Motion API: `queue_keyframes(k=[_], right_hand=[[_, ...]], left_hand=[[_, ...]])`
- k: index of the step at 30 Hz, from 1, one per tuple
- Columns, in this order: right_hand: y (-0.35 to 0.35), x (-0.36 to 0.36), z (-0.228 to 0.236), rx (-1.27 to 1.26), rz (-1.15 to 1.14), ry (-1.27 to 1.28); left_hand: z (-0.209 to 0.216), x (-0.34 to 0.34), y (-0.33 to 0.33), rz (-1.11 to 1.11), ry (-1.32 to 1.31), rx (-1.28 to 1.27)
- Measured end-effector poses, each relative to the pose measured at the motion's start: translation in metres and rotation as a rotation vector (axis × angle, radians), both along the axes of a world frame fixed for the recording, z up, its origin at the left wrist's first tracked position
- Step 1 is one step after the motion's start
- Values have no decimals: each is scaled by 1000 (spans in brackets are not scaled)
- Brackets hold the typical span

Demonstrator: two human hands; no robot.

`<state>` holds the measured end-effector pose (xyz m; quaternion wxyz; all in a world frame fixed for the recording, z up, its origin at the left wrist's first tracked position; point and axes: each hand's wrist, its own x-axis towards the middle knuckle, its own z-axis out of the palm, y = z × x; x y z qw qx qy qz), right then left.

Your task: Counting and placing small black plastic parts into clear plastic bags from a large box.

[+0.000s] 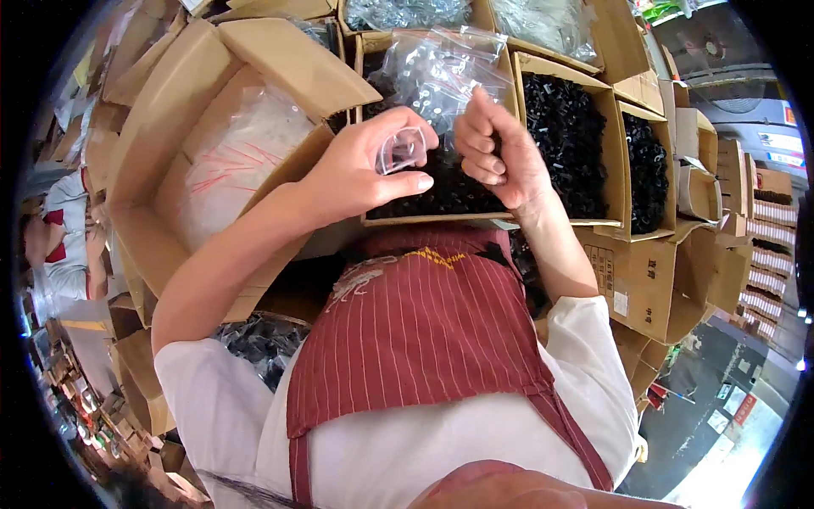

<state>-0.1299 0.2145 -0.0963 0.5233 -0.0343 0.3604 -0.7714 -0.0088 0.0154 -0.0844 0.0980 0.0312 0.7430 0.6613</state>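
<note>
My left hand point(360, 165) is curled around a small clear plastic cup point(398, 151), tilted so that its mouth shows. Across from it, my right hand point(505, 154) is closed with the fingers folded in and the thumb on top; whatever it may hold is hidden. Both hands are above a cardboard box point(441, 219) of small black parts point(424, 191). At the far side of that box lie clear zip bags point(432, 72) with small pale pieces in them, just beyond my fingers.
Two more boxes of black parts point(564, 144) stand to the right. On the left an open carton point(157, 127) holds clear bags with red strips point(233, 165). Boxes of bagged parts point(407, 13) line the back. Another person point(72, 229) is at the far left.
</note>
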Motion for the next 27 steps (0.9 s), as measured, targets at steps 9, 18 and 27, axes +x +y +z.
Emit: queue_keyframes(k=[9,18,27], right_hand=[[-56,35,55,-186,-187,604],[-59,37,59,-272,-90,670],[-26,1,67,51,36,1958]], left_hand=[[-8,5,13,129,39,75],[-14,2,11,198,230,48],[2,1,5,94,309,207]])
